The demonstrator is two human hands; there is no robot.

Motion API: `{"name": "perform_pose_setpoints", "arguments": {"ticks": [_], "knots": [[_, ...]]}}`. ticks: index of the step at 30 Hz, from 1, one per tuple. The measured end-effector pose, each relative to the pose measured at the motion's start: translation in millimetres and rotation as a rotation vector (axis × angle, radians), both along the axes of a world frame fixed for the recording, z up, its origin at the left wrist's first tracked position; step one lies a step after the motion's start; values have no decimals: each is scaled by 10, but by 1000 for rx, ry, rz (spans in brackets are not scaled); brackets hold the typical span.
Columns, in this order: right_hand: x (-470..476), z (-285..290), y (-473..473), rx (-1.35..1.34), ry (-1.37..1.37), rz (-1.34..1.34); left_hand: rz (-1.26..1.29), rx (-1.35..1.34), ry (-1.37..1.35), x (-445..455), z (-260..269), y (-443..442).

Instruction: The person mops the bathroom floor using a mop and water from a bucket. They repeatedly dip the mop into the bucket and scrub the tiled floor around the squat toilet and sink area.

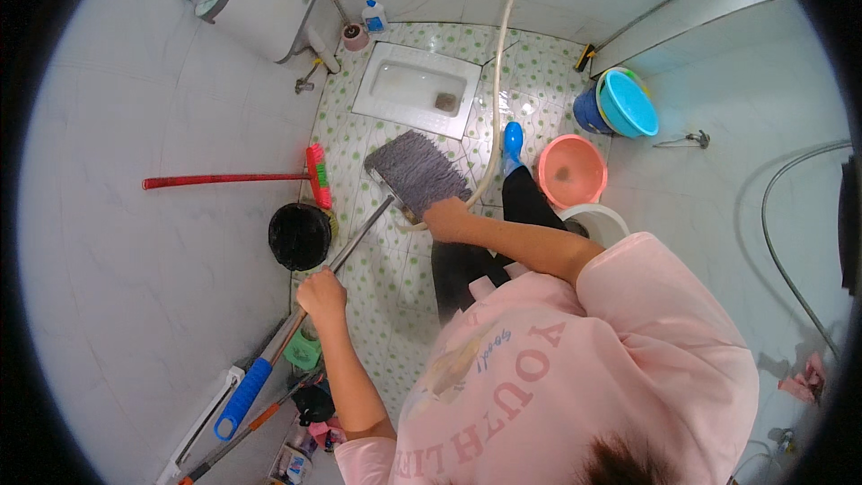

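My left hand (322,293) is closed around the metal pole of a flat mop (361,229); the blue foam grip (246,394) of the pole extends to the lower left. The mop's grey shaggy pad (417,168) faces up over the tiled floor, just in front of the squat toilet. My right hand (446,217) grips a pale hose (498,81) near its end, beside the pad's lower corner. The hose tip (412,227) pokes out left of that hand. Whether water flows from it I cannot tell.
A white squat toilet (417,89) lies ahead. On the right stand a pink basin (572,172), a blue basin (630,104) on a bucket, and a white bucket (603,219). A red-handled brush (225,180) and a black-lined bin (300,237) are by the left wall. My blue boot (512,141) is near the hose.
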State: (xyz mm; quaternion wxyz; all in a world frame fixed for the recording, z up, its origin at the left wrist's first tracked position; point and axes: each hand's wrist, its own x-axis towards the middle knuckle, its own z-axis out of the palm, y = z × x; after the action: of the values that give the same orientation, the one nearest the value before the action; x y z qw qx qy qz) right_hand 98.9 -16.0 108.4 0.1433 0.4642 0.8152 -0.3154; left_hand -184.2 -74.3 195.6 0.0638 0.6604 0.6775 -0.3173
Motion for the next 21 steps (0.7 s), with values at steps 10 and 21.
{"name": "perform_pose_setpoints", "arguments": {"ticks": [10, 21], "knots": [[219, 39, -16, -50, 9, -61, 45, -107, 42, 258, 126, 149], [877, -317, -20, -52, -134, -204, 18, -81, 1, 424, 90, 298]]}}
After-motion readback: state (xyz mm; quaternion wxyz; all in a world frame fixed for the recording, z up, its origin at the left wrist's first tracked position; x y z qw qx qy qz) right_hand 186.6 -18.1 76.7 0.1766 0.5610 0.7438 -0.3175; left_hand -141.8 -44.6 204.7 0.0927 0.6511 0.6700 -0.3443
